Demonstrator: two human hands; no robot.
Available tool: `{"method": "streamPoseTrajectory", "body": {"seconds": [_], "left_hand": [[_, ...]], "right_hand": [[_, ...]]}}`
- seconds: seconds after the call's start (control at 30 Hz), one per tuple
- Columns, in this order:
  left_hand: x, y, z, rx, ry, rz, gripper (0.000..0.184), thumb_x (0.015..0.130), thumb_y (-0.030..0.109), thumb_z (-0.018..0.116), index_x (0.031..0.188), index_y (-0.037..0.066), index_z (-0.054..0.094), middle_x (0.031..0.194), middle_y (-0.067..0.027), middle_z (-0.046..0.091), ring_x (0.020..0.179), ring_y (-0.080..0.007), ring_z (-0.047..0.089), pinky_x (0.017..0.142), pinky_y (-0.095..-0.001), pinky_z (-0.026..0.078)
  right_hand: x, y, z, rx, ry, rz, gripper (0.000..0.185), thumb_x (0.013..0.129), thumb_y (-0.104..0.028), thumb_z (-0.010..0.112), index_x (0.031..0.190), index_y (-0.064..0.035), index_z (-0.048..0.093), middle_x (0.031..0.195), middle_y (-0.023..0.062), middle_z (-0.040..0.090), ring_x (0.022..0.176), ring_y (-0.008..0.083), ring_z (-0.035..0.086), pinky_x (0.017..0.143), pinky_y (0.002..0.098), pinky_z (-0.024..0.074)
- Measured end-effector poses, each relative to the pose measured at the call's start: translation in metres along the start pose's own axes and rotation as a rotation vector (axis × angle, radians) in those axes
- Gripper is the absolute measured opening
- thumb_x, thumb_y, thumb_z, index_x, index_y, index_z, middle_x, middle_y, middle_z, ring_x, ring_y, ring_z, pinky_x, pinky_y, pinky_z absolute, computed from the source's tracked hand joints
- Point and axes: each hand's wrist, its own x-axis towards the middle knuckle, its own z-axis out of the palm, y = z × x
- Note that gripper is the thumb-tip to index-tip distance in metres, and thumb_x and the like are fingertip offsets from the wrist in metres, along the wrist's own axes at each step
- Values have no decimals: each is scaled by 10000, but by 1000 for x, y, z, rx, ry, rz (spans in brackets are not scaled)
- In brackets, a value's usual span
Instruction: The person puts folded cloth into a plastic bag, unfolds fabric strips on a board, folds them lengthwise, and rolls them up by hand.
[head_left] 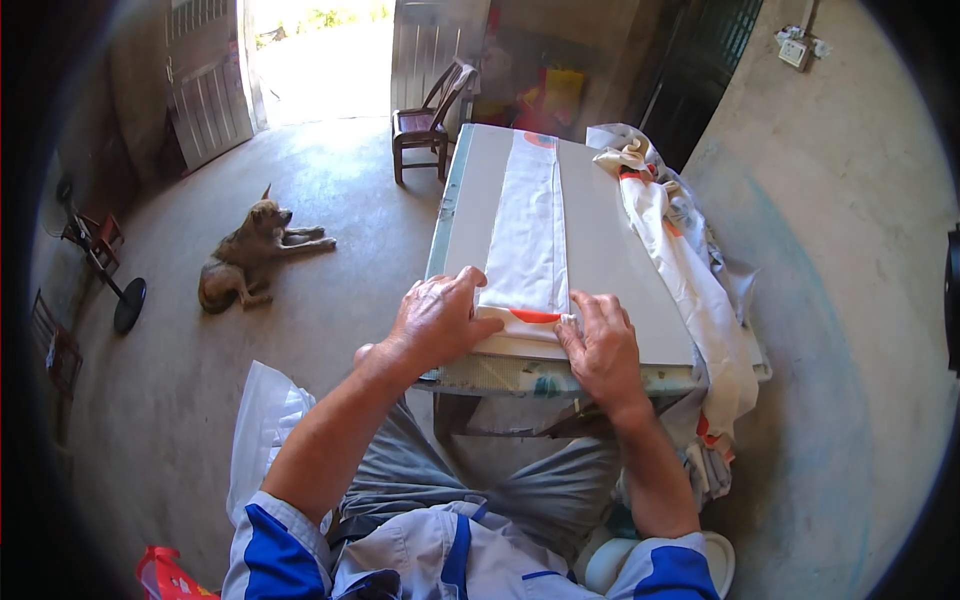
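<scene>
A long white cloth (528, 225), folded into a flat strip, runs lengthwise across a pale board (615, 270) on the table. Its near end is turned over and shows an orange patch. My left hand (437, 318) is closed at the near left corner, thumb on the turned edge and fingers curled along the side. At the near right corner, my right hand (603, 350) pinches the edge between thumb and fingers. A second orange mark shows at the strip's far end.
A heap of white cloth with orange parts (680, 260) hangs over the table's right side. A dog (258, 248) lies on the floor at left. A wooden chair (425, 125) stands beyond the table, near the open doorway. White material (262, 425) lies by my left arm.
</scene>
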Motion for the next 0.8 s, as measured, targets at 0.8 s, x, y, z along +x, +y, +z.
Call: {"method": "streamPoseTrajectory", "body": {"seconds": [0.8], "left_hand": [[-10, 18, 2, 254, 131, 137, 540, 873, 333, 769, 1285, 15, 627, 1248, -197, 655, 1199, -360, 614, 1064, -497, 457]], "right_hand": [[-34, -9, 2, -178, -286, -220, 976, 947, -680, 566, 1538, 80, 408, 1606, 272, 398, 1542, 371, 319, 1253, 516, 231]]}}
